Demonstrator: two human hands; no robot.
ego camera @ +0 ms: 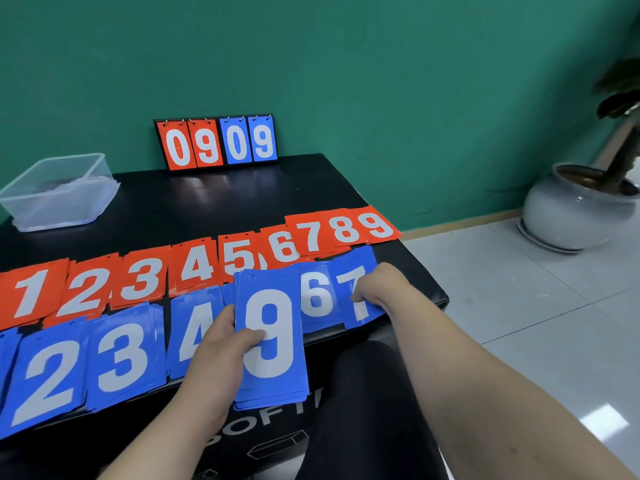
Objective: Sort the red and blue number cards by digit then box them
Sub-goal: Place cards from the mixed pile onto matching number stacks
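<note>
Red number cards (194, 268) lie in a row from 1 to 9 across the black table (214, 202). Below them lie piles of blue cards (117, 355) showing 2, 3, 4, then 6 and 7. My left hand (221, 351) grips a stack of blue cards (273, 341) with a 9 on top, thumb across its face, above the table's front edge. My right hand (377, 285) rests on the blue 7 card (360, 292) at the right end, fingers curled down onto it; whether it pinches the card I cannot tell.
A clear plastic box (59, 192) stands at the back left of the table. A flip scoreboard (216, 142) reading 0909 leans against the green wall. A potted plant (581, 202) stands on the tiled floor to the right.
</note>
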